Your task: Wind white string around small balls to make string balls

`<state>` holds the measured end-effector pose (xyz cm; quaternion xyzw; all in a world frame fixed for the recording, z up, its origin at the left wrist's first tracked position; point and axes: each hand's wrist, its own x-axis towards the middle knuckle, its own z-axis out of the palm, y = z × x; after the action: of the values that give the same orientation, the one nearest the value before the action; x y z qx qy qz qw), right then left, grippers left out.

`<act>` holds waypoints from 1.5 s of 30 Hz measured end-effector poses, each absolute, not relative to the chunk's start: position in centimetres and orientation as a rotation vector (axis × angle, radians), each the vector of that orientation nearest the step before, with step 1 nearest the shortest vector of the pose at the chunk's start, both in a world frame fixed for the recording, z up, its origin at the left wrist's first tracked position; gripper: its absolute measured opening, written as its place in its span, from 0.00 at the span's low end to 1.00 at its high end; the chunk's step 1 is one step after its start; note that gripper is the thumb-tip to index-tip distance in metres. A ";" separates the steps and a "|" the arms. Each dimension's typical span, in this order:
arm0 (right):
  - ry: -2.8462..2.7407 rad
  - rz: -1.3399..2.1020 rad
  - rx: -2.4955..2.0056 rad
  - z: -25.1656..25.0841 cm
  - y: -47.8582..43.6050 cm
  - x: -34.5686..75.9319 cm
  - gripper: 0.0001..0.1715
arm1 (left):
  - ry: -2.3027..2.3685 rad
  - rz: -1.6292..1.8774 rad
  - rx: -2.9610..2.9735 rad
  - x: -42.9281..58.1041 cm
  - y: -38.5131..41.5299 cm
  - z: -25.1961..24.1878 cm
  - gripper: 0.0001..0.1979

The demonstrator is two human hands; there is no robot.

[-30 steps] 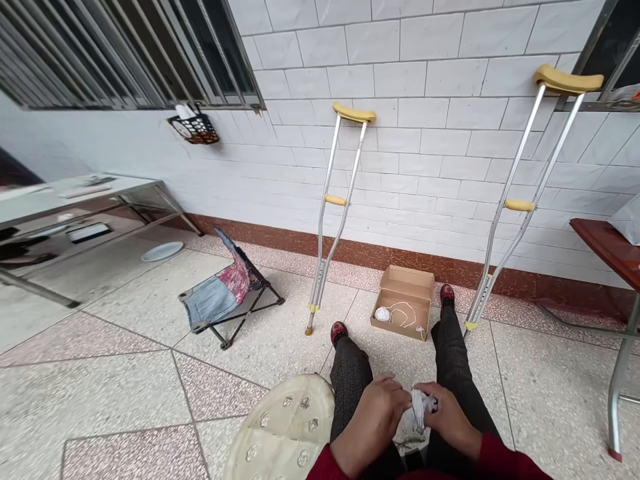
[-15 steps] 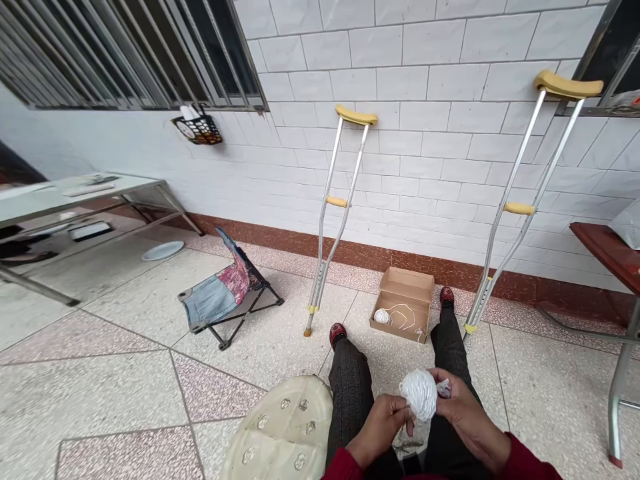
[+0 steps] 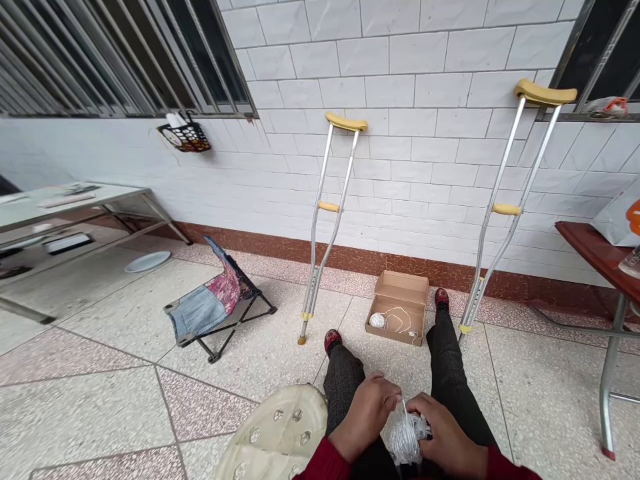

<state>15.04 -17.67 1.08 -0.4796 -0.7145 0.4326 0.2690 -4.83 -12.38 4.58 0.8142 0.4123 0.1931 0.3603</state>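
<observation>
A ball of white string (image 3: 406,440) sits low between my knees. My right hand (image 3: 445,430) is wrapped around its right side, covering part of it. Up and to the left of the ball, my left hand (image 3: 367,410) is closed in a pinch on a strand of the string, which runs taut down to the ball. On the floor beyond, an open cardboard box (image 3: 395,335) holds a smaller ball of white string (image 3: 377,321) and some loose cord (image 3: 400,319).
Two crutches (image 3: 320,267) (image 3: 483,267) lean on the tiled wall. A folding chair (image 3: 200,313) stands to the left, and a round plastic stool (image 3: 273,437) is beside my left leg. A red table (image 3: 590,250) is at right, a glass-topped table (image 3: 75,203) at far left.
My left hand has moved up and left from the ball, drawing out a strand. The ball and my right hand have moved lower. The view has shifted slightly right.
</observation>
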 end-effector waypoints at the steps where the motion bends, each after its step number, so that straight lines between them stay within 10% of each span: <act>1: -1.831 1.234 -1.266 1.7 -17.9 14.9 0.30 | 1.043 0.504 1.996 -4.6 -12.3 4.4 0.16; 10: -1.167 1.427 -1.166 4.5 -14.4 15.5 0.26 | 0.954 0.530 1.504 -2.0 -15.9 0.3 0.24; 18: -1.850 0.905 -1.467 -1.3 -13.9 15.8 0.32 | 1.143 0.251 2.159 -4.4 -15.4 1.8 0.15; 25: -1.767 1.494 -1.250 -0.2 -16.7 16.7 0.20 | 1.046 0.285 2.325 -4.5 -13.6 2.8 0.12; 30: -1.251 1.781 -1.063 3.9 -17.3 17.0 0.33 | 1.033 0.493 1.984 -4.3 -13.0 2.1 0.20; 45: -1.882 1.069 -1.367 -2.4 -15.0 16.0 0.24 | 1.149 0.366 2.327 -4.6 -14.9 2.4 0.11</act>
<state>15.98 -15.04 -2.41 -0.5115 -0.7044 0.4000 0.2868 -4.63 -14.86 2.42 0.8580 0.4235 0.1350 0.2573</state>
